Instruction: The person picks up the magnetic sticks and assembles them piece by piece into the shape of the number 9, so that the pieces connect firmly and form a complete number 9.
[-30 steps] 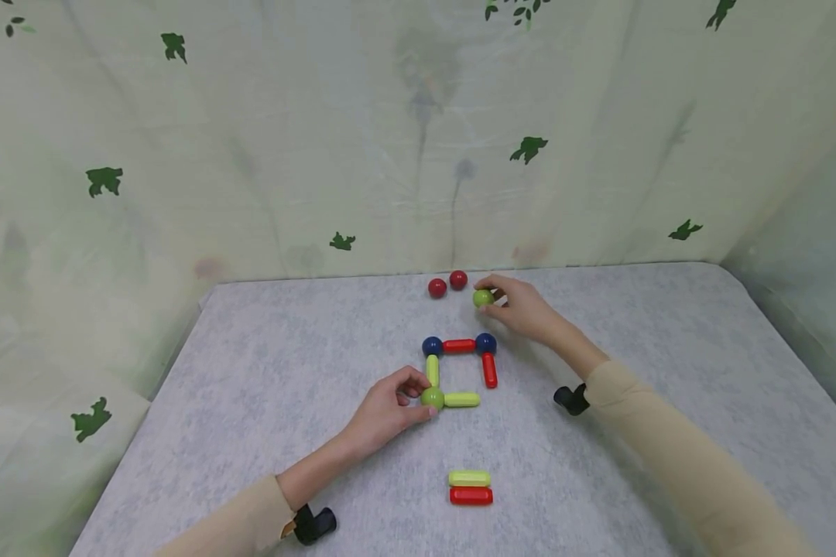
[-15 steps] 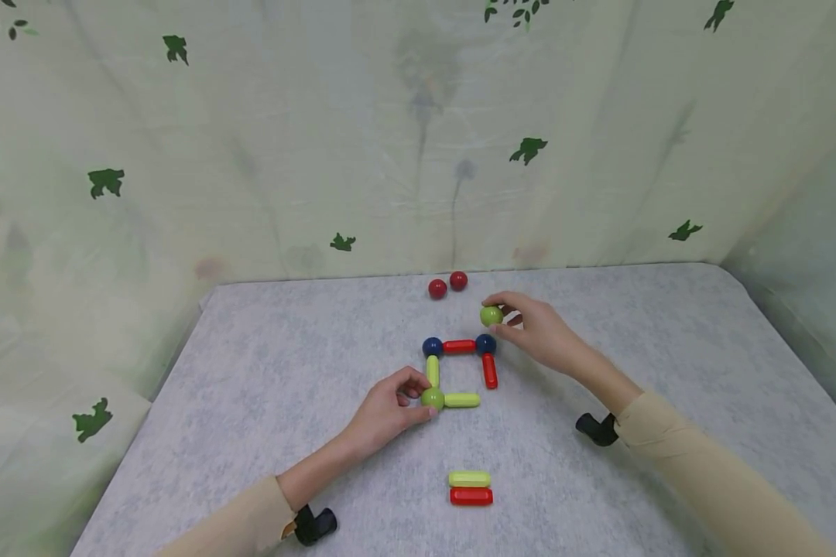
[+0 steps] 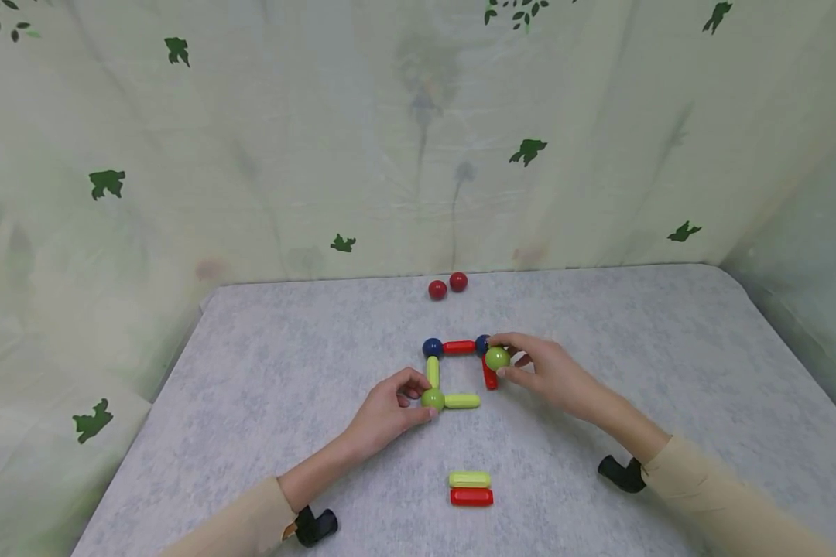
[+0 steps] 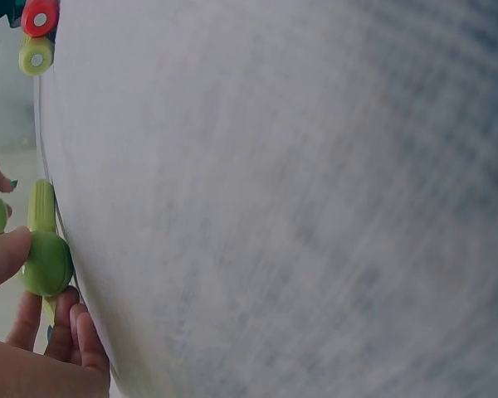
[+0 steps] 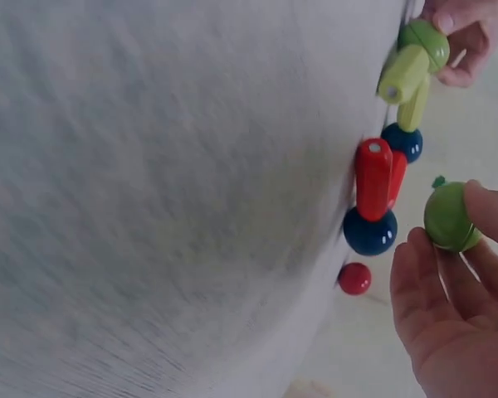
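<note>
On the table, toy rods and balls form a square with a gap at its near right corner. My left hand point(image 3: 383, 410) pinches the green ball point(image 3: 433, 399) at the near left corner, where two yellow-green rods point(image 3: 462, 401) meet. Blue balls point(image 3: 432, 347) sit at both far corners, joined by a red rod point(image 3: 459, 347). A second red rod point(image 3: 489, 377) points toward me from the right one. Above that rod, my right hand point(image 3: 553, 375) holds another green ball point(image 5: 450, 217) between thumb and fingers, lifted off the table in the right wrist view.
Two red balls point(image 3: 437, 290) lie near the table's back edge. Closer to me, a loose yellow-green rod point(image 3: 470, 480) and a loose red rod point(image 3: 471, 497) lie side by side. A patterned cloth point(image 3: 265, 155) hangs behind the table.
My right hand has brought its green ball from beside the red balls toward me, past the right blue ball to over the red rod. The left hand stays put.
</note>
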`<action>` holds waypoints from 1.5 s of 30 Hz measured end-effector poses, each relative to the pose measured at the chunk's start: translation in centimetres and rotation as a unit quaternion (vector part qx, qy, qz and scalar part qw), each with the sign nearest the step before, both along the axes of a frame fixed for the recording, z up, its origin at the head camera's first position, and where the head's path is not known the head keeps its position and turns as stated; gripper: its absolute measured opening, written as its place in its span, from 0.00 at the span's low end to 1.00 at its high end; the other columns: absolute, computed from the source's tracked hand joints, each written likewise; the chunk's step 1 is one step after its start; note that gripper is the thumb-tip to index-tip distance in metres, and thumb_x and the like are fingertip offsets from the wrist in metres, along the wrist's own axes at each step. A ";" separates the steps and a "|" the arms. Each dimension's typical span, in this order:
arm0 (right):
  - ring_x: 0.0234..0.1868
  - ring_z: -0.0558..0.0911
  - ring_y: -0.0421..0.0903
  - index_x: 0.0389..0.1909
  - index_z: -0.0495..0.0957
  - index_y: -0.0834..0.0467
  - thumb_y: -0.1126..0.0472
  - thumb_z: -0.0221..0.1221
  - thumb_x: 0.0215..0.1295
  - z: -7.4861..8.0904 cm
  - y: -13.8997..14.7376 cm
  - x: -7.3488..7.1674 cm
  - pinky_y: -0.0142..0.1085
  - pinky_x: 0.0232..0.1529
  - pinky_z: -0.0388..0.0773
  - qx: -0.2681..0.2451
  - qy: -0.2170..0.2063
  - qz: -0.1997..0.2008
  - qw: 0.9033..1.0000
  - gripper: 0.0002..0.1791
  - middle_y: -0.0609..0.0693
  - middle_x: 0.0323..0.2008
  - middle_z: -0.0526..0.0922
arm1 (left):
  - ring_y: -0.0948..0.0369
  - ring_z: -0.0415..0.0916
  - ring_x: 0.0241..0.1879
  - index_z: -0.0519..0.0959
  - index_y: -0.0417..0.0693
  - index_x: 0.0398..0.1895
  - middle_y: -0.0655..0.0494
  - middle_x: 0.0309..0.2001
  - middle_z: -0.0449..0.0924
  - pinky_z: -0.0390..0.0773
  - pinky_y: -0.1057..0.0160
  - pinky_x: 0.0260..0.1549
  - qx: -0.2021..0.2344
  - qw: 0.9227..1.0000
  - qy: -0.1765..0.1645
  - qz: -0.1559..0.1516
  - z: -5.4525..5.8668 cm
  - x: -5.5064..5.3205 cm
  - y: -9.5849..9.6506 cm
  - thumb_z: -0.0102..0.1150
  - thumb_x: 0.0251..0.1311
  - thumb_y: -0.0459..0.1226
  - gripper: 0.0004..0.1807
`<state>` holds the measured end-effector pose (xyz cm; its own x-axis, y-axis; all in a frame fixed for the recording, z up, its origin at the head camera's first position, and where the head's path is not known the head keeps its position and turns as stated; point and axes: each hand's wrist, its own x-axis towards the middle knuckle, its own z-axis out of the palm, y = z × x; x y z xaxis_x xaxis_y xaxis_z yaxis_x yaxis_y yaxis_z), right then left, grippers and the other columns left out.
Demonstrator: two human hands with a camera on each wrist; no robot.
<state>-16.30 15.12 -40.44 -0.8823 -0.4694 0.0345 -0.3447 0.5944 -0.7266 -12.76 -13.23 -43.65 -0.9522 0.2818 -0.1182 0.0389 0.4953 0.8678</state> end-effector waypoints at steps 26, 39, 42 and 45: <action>0.44 0.79 0.39 0.51 0.79 0.55 0.63 0.70 0.58 -1.3 -0.6 2.0 0.38 0.46 0.78 0.042 -0.012 0.085 0.995 0.20 0.40 0.43 0.79 | 0.58 0.72 0.44 0.78 0.52 0.45 0.58 0.41 0.76 0.71 0.56 0.45 0.000 1.000 -0.005 0.000 0.1 -0.1 0.1 0.71 0.55 0.39 0.16; 0.42 0.78 0.41 0.51 0.80 0.53 0.61 0.71 0.58 -1.4 -0.8 2.3 0.38 0.44 0.78 0.068 0.011 0.063 0.996 0.19 0.40 0.43 0.77 | 0.59 0.72 0.43 0.78 0.52 0.45 0.59 0.41 0.77 0.71 0.57 0.45 0.005 1.000 0.006 -0.002 0.1 -0.1 0.0 0.72 0.55 0.38 0.16; 0.41 0.77 0.41 0.52 0.80 0.53 0.60 0.71 0.57 -1.5 -0.8 2.3 0.37 0.43 0.78 0.069 0.008 0.056 0.996 0.20 0.40 0.42 0.77 | 0.58 0.72 0.43 0.78 0.52 0.45 0.58 0.41 0.77 0.71 0.56 0.45 0.005 1.000 0.003 -0.001 0.1 0.0 0.0 0.72 0.55 0.38 0.16; 0.40 0.77 0.41 0.52 0.80 0.53 0.60 0.71 0.57 -1.5 -0.8 2.4 0.37 0.42 0.77 0.069 0.005 0.053 0.996 0.21 0.39 0.41 0.77 | 0.58 0.72 0.43 0.78 0.52 0.45 0.58 0.41 0.77 0.71 0.56 0.45 0.006 1.000 0.000 0.001 0.2 0.0 0.0 0.71 0.55 0.38 0.16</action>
<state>-13.94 14.29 -41.98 -0.8276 -0.5607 -0.0270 -0.4181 0.6479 -0.6367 -12.78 -13.27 -43.45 -0.9527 0.2811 -0.1151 0.0377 0.4854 0.8735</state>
